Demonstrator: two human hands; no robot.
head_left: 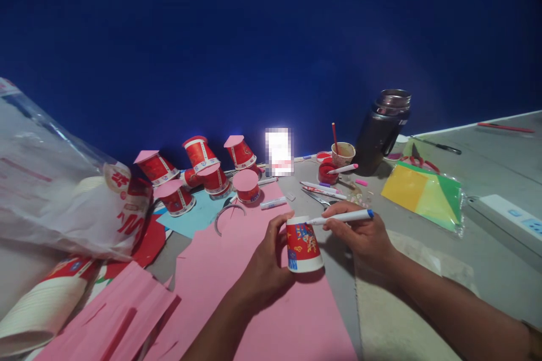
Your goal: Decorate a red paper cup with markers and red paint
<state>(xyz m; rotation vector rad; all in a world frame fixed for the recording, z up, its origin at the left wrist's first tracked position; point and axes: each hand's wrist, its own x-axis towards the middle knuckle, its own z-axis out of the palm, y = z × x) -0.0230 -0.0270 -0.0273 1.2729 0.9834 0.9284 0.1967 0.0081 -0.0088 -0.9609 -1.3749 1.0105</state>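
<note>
My left hand (269,256) is closed around the left side of a red and white paper cup (304,245), held upside down above a large pink sheet (212,299). In my right hand (359,237) is a white marker with a blue end (349,216), its tip at the cup's upper right part. Beyond my hands, several red cups topped with pink paper, such as this one (246,186), stand at the back left. Markers (324,189) and scissors (317,198) lie just past the held cup.
A dark flask (383,132) stands at the back right, beside a small cup with a brush (342,153). Coloured paper in plastic (425,194) and a power strip (512,217) lie right. Left are a plastic bag (55,180), stacked cups (46,304) and folded pink paper (110,316).
</note>
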